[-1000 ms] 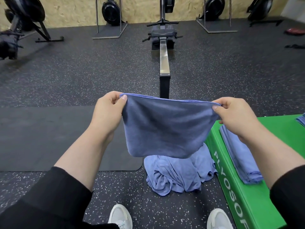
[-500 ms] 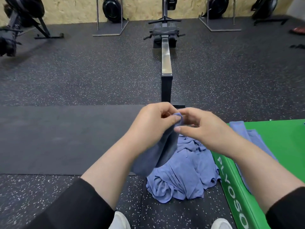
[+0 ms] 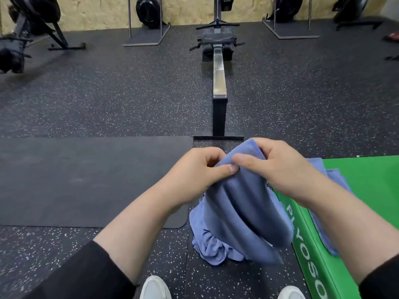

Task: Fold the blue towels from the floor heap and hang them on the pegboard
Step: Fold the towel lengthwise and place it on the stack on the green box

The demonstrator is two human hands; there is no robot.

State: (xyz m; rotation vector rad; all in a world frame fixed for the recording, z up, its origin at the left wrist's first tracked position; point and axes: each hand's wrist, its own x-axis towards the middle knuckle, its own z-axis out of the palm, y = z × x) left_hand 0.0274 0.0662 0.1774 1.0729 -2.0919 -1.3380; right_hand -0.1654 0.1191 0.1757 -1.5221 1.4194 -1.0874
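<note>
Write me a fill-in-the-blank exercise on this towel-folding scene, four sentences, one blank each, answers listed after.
1. Both hands, the left hand and the right hand, grip the top of one ____ towel.
2. Below the held towel, the heap of towels lies on the ____.
3. The box on the person's right is coloured ____.
4. A dark ____ lies flat on the floor to the person's left.

Answers: blue; floor; green; mat
</note>
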